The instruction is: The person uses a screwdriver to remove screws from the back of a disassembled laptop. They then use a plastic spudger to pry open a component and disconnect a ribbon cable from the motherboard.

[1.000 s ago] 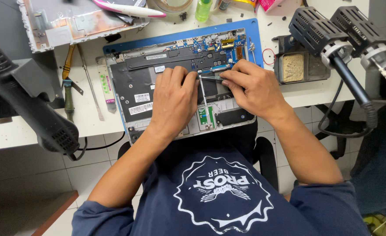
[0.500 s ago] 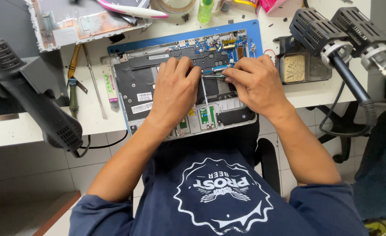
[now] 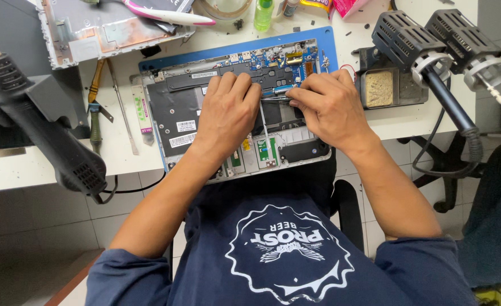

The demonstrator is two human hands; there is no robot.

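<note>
An opened laptop base [image 3: 176,113] with its black battery and blue circuit board showing lies on a blue mat [image 3: 233,50] on the white bench. My left hand [image 3: 226,113] rests flat on the laptop's middle, fingertips pressing near the board. My right hand [image 3: 325,107] sits just right of it, pinching thin metal tweezers [image 3: 274,98] whose tips point left toward my left fingertips. A white flat ribbon cable [image 3: 266,136] runs down between the two hands.
A black hot-air gun [image 3: 46,133] hangs at the left. A soldering iron in its stand [image 3: 432,62] and a sponge tray [image 3: 379,88] sit at the right. A removed metal cover [image 3: 100,31], pink-handled pliers [image 3: 168,16], screwdrivers [image 3: 95,107] and a green bottle [image 3: 263,12] lie behind and left.
Both hands stay on the laptop with only slight shifts; the view has drifted a little.
</note>
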